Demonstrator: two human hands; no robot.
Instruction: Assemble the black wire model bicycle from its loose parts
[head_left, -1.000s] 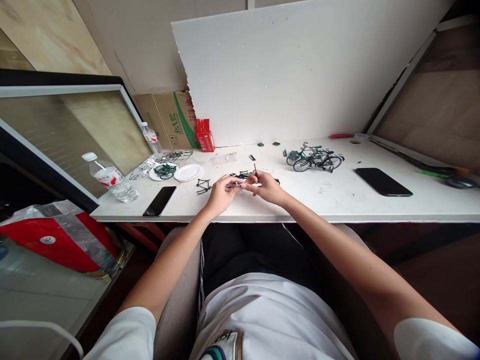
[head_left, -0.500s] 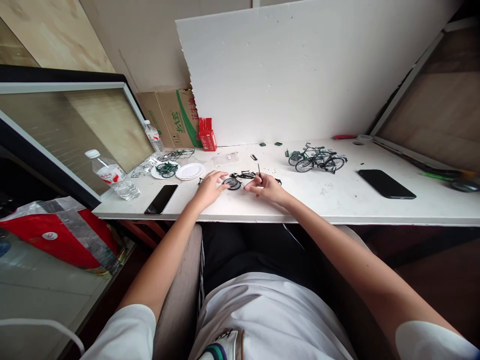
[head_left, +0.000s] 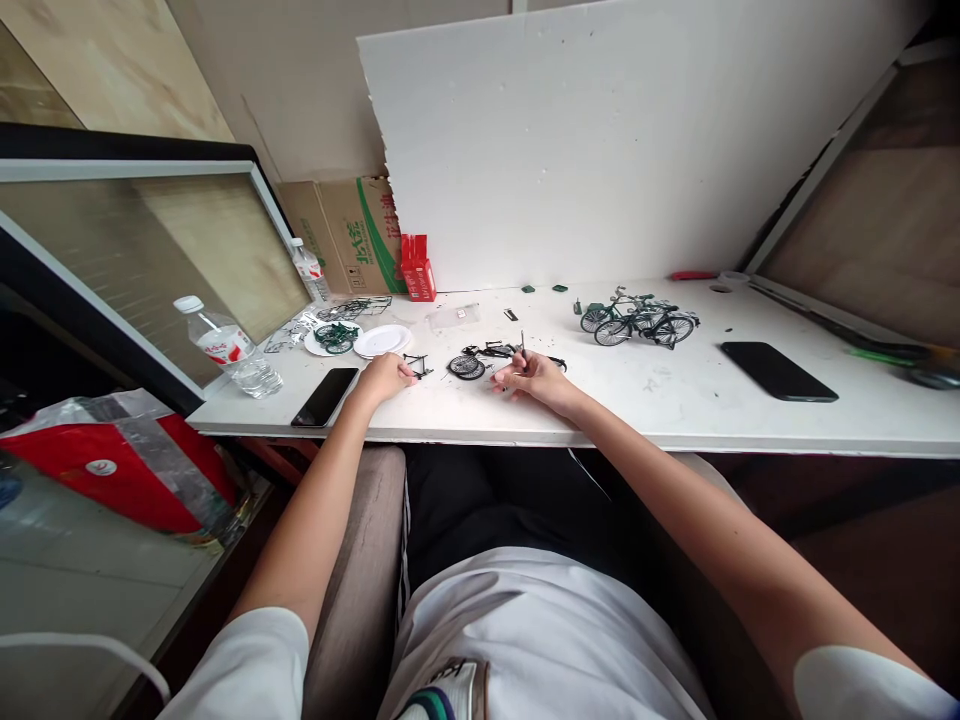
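My left hand (head_left: 384, 378) is on the table, its fingers pinched together at the near end of a small black bicycle frame part (head_left: 420, 366). A thin, dark stick-shaped tool (head_left: 523, 342) stands up between the fingers of my right hand (head_left: 541, 380). Between the hands lies a small black spoked model wheel (head_left: 466, 367). Further black model bicycle parts (head_left: 495, 349) are behind my right hand, which partly hides them.
Assembled model bicycles (head_left: 637, 320) stand to the right, near a black phone (head_left: 778, 371). To the left are another phone (head_left: 325, 397), a water bottle (head_left: 229, 348), white plates (head_left: 382, 341) and green model parts (head_left: 336, 337). A red box (head_left: 418, 268) stands behind.
My left hand has moved left from beside the wheel to the black frame part, and its fingers have closed. My right hand stays almost in place, still holding the thin tool.
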